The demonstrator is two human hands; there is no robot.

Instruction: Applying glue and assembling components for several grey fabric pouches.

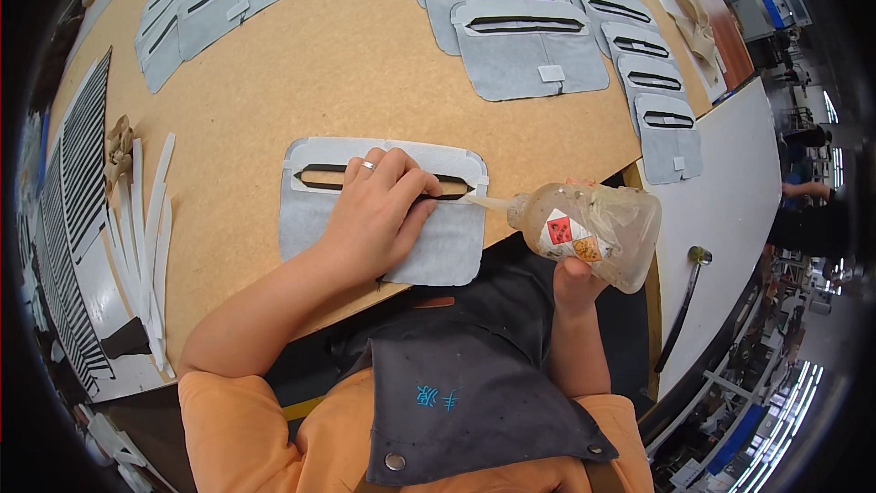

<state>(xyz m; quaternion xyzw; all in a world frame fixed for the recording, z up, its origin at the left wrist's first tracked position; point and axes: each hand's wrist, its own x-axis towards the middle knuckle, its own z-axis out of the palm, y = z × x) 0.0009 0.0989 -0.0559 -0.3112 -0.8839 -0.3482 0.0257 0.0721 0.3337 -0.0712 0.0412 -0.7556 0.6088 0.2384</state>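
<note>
the left forearm (274,301) slants in from the lower left, its elbow bent well below and to the left of the left fingers (401,167). the left hand (376,210) lies back upward, knuckles raised, those fingers bent and close together, with the left thumb (418,222) just below them. the right forearm (584,356) stands nearly upright below its own fingers. the right hand (578,288) is closed in a grip, thumb facing the camera, most fingers hidden, well apart from and to the right of the left fingers.
</note>
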